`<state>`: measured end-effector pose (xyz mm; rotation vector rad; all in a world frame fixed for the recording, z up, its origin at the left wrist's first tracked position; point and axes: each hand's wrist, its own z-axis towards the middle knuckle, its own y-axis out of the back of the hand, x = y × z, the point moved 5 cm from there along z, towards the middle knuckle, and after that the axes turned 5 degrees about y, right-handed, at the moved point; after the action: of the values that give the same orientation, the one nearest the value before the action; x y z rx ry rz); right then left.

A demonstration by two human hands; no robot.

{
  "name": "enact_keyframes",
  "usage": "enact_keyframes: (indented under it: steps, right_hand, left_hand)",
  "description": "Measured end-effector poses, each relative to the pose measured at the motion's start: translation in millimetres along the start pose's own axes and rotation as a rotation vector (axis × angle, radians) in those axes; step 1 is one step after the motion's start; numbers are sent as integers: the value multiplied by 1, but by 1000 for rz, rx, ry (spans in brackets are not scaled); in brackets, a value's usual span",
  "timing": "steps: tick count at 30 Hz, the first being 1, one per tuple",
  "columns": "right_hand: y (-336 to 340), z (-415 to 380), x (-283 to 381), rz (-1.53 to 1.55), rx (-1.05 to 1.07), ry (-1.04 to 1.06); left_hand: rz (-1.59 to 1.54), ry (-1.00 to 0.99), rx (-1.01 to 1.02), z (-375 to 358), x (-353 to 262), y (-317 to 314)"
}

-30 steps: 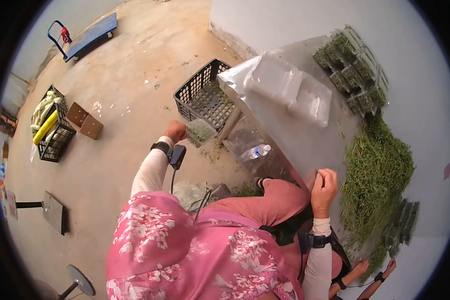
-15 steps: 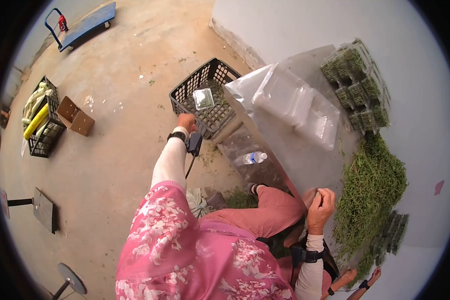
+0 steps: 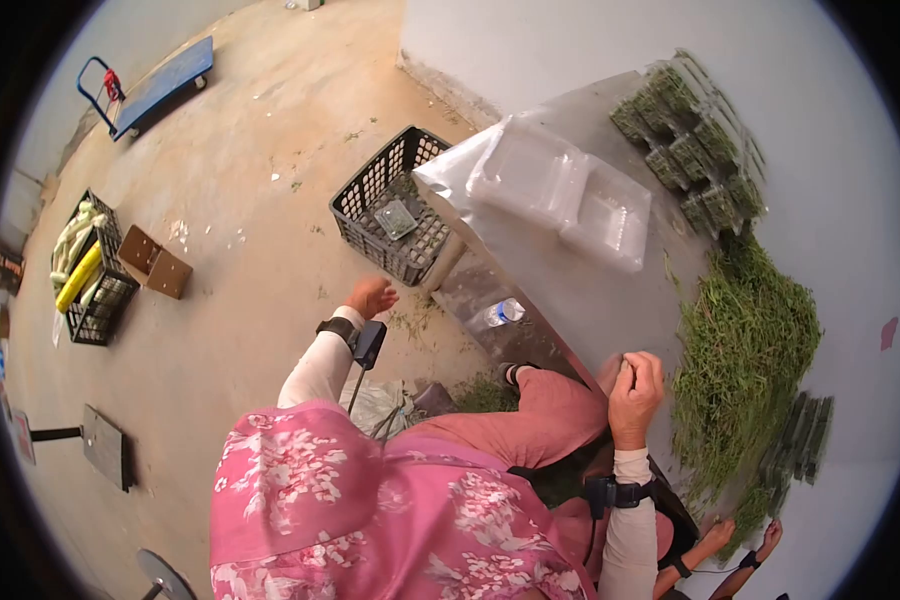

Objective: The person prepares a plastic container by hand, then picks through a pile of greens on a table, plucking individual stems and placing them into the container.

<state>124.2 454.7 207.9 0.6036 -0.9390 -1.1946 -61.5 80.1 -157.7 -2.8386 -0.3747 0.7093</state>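
My left hand (image 3: 372, 297) is over the floor just below the black crate (image 3: 355, 205). Its fingers are loosely apart, with nothing in them. Inside that crate lies a clear plastic box (image 3: 397, 220) with some green in it, on top of rows of other boxes. Beside the metal table's (image 3: 570, 265) near edge, my right hand (image 3: 636, 398) has its fingers curled to the thumb. Whatever may be between them is hidden. A heap of green sprigs (image 3: 740, 370) lies to the right of this hand. Further up the table are clear, stacked plastic trays (image 3: 610, 215).
Filled boxes (image 3: 692, 145) are stacked at the table's far end. A water bottle (image 3: 503, 312) is below the table edge. Another person's hands (image 3: 715, 540) are at lower right. On the floor stand a vegetable crate (image 3: 95, 310), a cardboard box (image 3: 155, 262) and a blue trolley (image 3: 165, 88).
My left hand has drawn back from the crate and its fingers have loosened. The plastic box now sits lower in the crate. The right hand stays curled in nearly the same place.
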Motion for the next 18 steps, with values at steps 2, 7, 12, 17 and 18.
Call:
enact_keyframes:
  steps: [2, 7, 12, 17, 18]
  right_hand:
    - [1, 0, -2, 37, -8, 12]
    - [8, 6, -10, 173, 43, -57]
    - [16, 28, -18, 226, 241, -25]
    - [34, 51, -8, 360, 125, 2]
    - [37, 54, -8, 392, 89, -11]
  left_hand:
    - [27, -207, 81, -47, -38, -26]
    - [95, -932, -159, -150, -110, -60]
    - [287, -1580, -226, -311, -126, -127]
    - [710, -1837, -309, -349, -126, -204]
    - [779, -1841, -298, -348, -125, -216]
